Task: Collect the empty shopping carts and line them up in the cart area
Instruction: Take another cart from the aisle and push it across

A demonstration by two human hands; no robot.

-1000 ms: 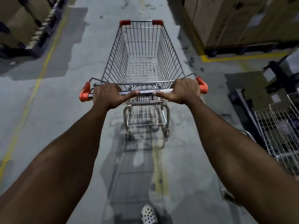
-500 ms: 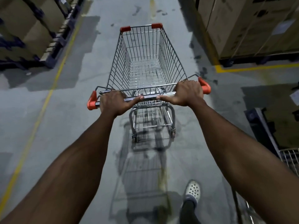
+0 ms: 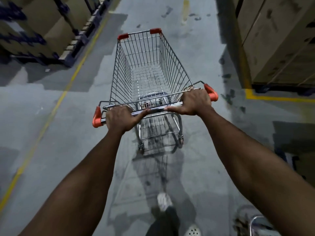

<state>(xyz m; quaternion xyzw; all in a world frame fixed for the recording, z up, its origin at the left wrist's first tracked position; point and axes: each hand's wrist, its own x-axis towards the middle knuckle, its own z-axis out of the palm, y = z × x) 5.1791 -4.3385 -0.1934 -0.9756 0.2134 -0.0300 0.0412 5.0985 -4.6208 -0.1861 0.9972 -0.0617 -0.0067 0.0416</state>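
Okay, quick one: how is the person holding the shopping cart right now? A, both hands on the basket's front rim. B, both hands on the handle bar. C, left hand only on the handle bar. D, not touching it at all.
B: the left hand and the right hand each curl round the handle bar of the shopping cart, one near each end.

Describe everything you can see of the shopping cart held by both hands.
The shopping cart is a silver wire-mesh basket, empty, upright on the grey concrete floor, pointing away down the aisle. Orange bumpers cap its two far corners, and orange caps end the metal handle bar. The left hand and right hand grip that bar. A wire lower rack and rear wheels show beneath.
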